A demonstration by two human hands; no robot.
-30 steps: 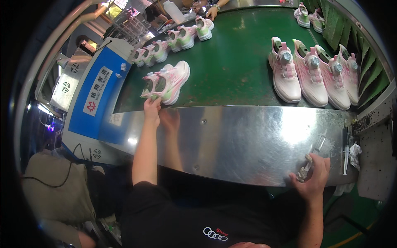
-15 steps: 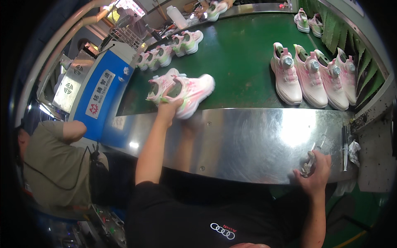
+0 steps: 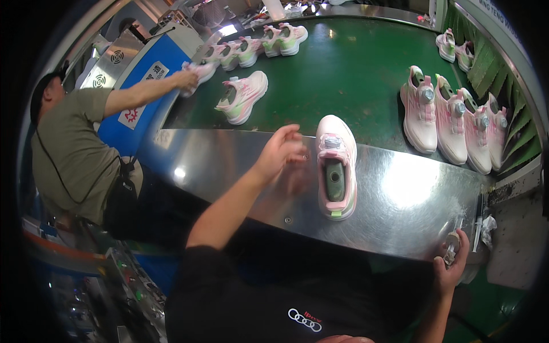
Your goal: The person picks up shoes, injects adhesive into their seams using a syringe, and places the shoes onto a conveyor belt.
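A white and pink sneaker [image 3: 350, 154] with a dial on its tongue stands upright on the steel ledge [image 3: 389, 217], toe away from me. A dark green last [image 3: 334, 182] fills its opening. Just left of the shoe, my left hand [image 3: 281, 153] is raised with its fingers apart and slightly blurred, holding nothing. At the ledge's right edge my right hand [image 3: 454, 267] is closed around a small clear tool with a round beige piece [image 3: 453, 240]; its exact kind is unclear. Another sneaker [image 3: 245, 102] rests on the green belt [image 3: 337, 80], beyond my left hand.
Several sneakers [image 3: 420, 117] stand along the belt's right side, and more [image 3: 249, 50] at the far left. A co-worker's hand [image 3: 186, 81] grips a shoe [image 3: 201, 73] beside the blue machine [image 3: 151, 77]. A syringe [image 3: 479, 214] and crumpled plastic [image 3: 489, 228] lie at the right.
My left hand has let go of the shoes; one now stands on the ledge, one on the belt. The co-worker's arm has reached out to a shoe. The view has shifted.
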